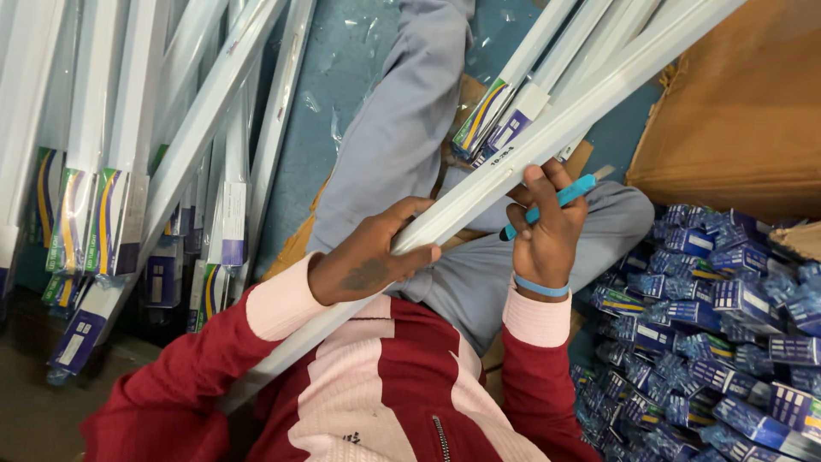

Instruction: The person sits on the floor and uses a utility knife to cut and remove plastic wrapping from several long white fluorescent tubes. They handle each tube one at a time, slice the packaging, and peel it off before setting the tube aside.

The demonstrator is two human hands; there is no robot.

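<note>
Left hand [368, 257]: fingers curled over a long white tube [479, 184], thumb beneath it, gripping it across the lap.
Right hand [543, 231]: closed around a blue pen [552, 204], with the fingertips also pressed against the underside of the same tube; a blue wristband [540, 287] sits at the wrist.
White tube: lies across the grey trousers [402, 128], between both hands. Long axis runs diagonally, lower end near the red and pink jacket [385, 376] at bottom left, upper end rising toward the top right corner and out of view.
Surface: blue floor [329, 94], partly covered by clear plastic scraps and flattened brown cardboard [295, 248] under the legs. The person sits on it.
Left side: boxed tubes [103, 128], white sleeves with blue, green and yellow printed ends, leaning close together in a row.
Upper right: more boxed tubes [513, 111] resting beside the held one, printed ends pointing down toward the lap.
Right side: a large brown cardboard box [735, 111]; whether anything is inside cannot be told. Below it, a loose heap of small blue packets [727, 334] on the floor.
</note>
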